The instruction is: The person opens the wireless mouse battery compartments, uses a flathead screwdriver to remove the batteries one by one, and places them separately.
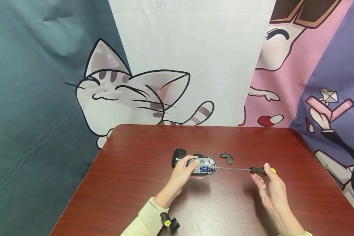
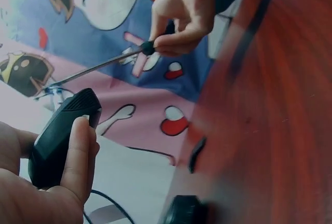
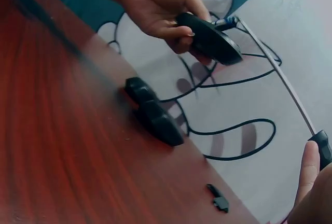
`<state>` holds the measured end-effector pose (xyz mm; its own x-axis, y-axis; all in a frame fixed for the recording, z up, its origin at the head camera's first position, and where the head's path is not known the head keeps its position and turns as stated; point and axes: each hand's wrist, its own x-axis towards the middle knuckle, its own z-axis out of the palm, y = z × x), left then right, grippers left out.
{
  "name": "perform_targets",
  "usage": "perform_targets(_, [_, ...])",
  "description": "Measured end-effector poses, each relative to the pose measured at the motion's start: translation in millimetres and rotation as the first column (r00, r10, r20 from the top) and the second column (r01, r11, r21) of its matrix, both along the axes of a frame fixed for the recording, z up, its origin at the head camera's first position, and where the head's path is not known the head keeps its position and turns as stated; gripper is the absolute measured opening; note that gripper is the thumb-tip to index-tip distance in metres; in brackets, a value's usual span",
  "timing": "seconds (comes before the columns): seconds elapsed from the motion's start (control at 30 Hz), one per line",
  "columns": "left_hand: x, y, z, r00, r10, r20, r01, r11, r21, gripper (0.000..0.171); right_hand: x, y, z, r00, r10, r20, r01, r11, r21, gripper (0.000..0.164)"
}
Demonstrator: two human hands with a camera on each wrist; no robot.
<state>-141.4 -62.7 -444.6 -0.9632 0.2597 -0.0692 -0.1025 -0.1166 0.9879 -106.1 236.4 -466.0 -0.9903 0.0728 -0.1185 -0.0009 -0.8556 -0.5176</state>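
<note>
Gripping a mouse (image 1: 199,160) near the middle of the frame, the left hand (image 1: 181,170) has its thumb on the grey underside and its fingers curled beneath. The right hand (image 1: 272,190), right of centre, pinches the handle of a screwdriver (image 1: 236,169) between thumb and fingers; its shaft runs leftward, the tip at a blue piece (image 1: 205,169) in the mouse's open compartment. Small pale marks on the underside are too small to read. Just behind and left of it, a black mouse (image 1: 178,157) on the table (image 1: 121,183) bears a small white mark, likewise unreadable. A dark curved piece (image 1: 227,157) lies right of the held mouse, behind the shaft. Red-brown tabletop spreads wide on both sides of the hands and back to the far edge; the side edges slant down to the lower corners of the frame. Beyond the far edge hangs a backdrop (image 1: 191,39) with a cartoon cat at centre-left.
</note>
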Motion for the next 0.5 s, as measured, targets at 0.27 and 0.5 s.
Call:
perform_targets(0.27, [0.3, -1.5, 3.8, 1.000, -0.014, 0.003, 0.014, 1.000, -0.002, 0.034, -0.6, 1.0, 5.1, 0.999, -0.006, -0.041, 0.005, 0.999, -0.039, 0.016])
perform_targets(0.5, [0.1, -1.7, 2.7, 0.999, -0.039, 0.008, 0.039, 0.999, -0.010, 0.035, -3.3, 1.0, 7.9, 0.986, 0.008, -0.164, -0.010, 1.000, -0.012, 0.017])
